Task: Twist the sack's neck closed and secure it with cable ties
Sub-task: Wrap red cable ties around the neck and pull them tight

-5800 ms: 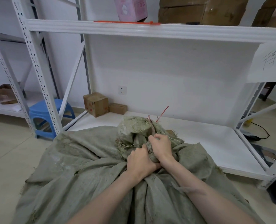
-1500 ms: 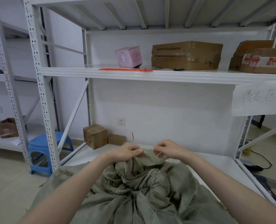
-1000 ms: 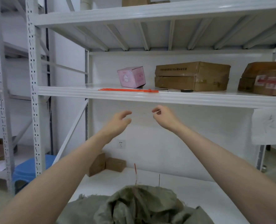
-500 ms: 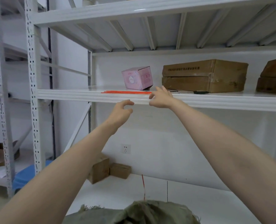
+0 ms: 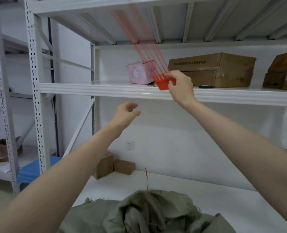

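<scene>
The grey-green woven sack sits at the bottom of view, its bunched neck bound by a red cable tie whose tail stands upright. My right hand is raised at the middle shelf and pinches a bundle of several red cable ties by their heads. The straps fan upward and left, blurred by motion. My left hand hovers below the shelf with loosely curled fingers and holds nothing.
On the white metal shelf stand a pink box and brown cartons. Small cardboard boxes sit on the bottom shelf board near a wall socket. A blue stool is at lower left.
My hands left the sack's neck and rose to the middle shelf. My right hand took the red cable ties off the shelf and lifted them. The left hand dropped slightly.
</scene>
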